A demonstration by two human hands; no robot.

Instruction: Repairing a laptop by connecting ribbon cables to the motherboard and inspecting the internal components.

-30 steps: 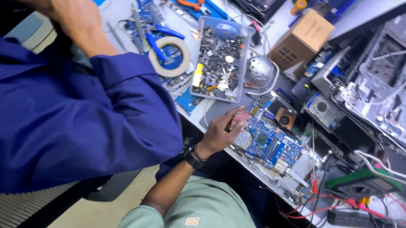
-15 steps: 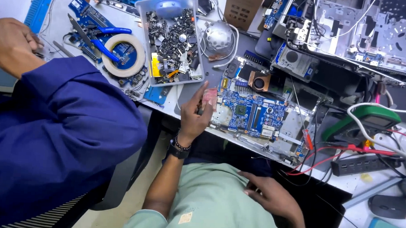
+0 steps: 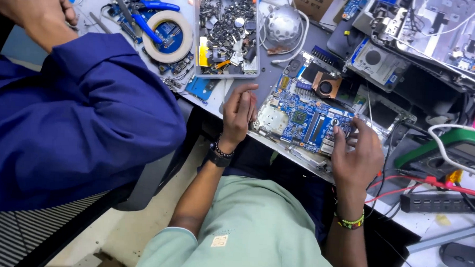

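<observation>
Both hands steady the blue circuit board (image 3: 306, 117) on the counter (image 3: 273, 77) between them, left hand (image 3: 238, 112) flat at its edge, right hand (image 3: 359, 153) fingertips pressing its corner, seemingly positioning it.

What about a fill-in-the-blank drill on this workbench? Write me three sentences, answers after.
1. Both hands, left hand and right hand, rest at the edges of the blue ____.
2. The roll of tape lies to the ____ of the clear parts tray in the picture.
3. The co-worker's sleeve is coloured ____.

Missing words: circuit board; left; blue
</observation>
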